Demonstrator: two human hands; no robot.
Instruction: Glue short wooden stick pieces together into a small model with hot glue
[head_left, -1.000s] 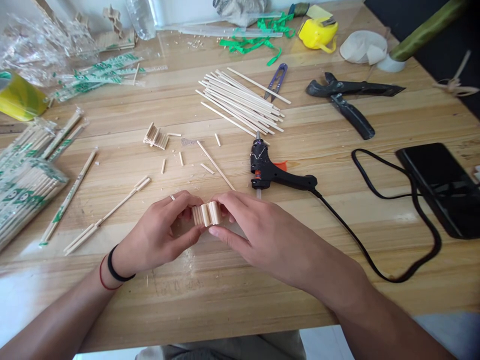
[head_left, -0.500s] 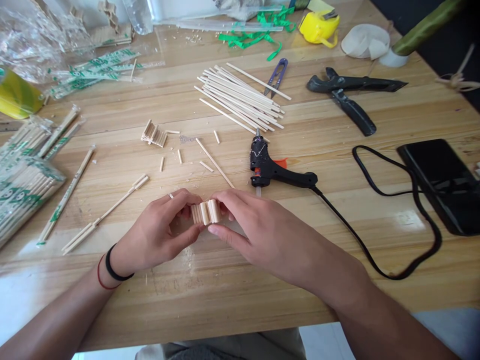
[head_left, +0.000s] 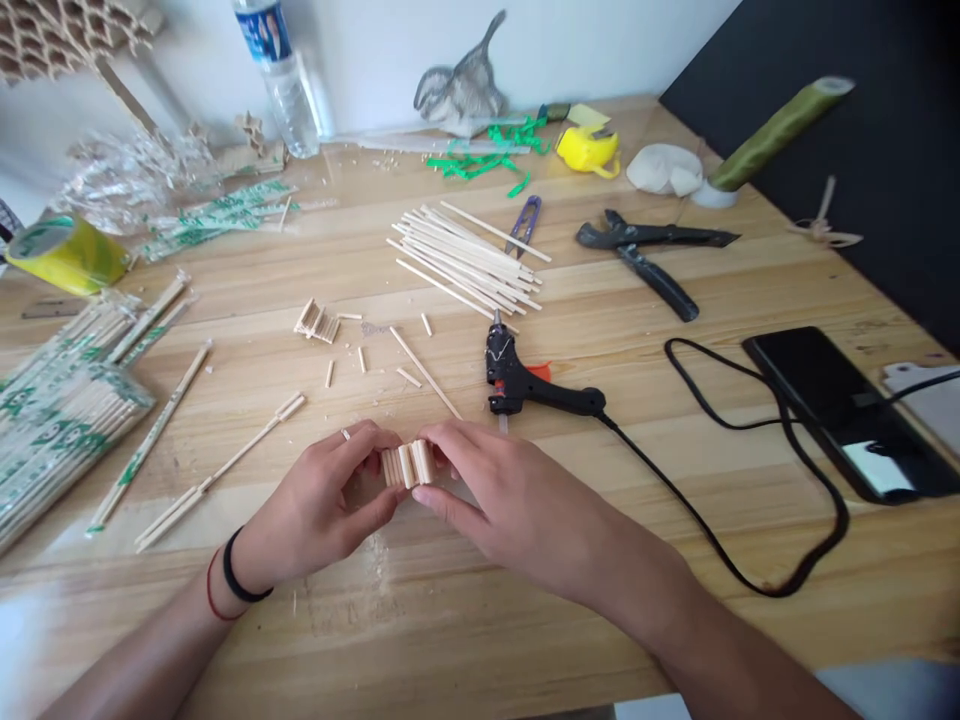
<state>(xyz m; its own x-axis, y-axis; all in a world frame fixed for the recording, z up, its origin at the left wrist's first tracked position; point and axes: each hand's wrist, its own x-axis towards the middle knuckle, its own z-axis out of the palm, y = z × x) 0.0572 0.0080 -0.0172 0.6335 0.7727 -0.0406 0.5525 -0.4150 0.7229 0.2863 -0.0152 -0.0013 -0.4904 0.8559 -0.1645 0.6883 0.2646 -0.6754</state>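
Between my two hands is a small piece built of short wooden sticks (head_left: 407, 465), set side by side. My left hand (head_left: 330, 490) pinches its left end with thumb and fingers. On the right end, my right hand (head_left: 487, 490) grips it the same way, thumb below and fingers above. Just beyond my right hand a black glue gun (head_left: 525, 385) lies on its side, nozzle pointing away. A second small stick piece (head_left: 317, 321) rests farther off to the left, with several short cut sticks near it. One long stick (head_left: 425, 372) lies close past my fingers.
A pile of wooden sticks (head_left: 465, 258) lies at the middle back, beside purple snips (head_left: 523, 226). Black cutters (head_left: 652, 255) and a phone (head_left: 840, 400) are on the right, with the glue gun's cord (head_left: 705, 525). Wrapped chopsticks (head_left: 82, 410) cover the left side.
The camera view has tilted up, so the bottle and bird figure at the back show more. Both hands keep the same hold on the stick piece.
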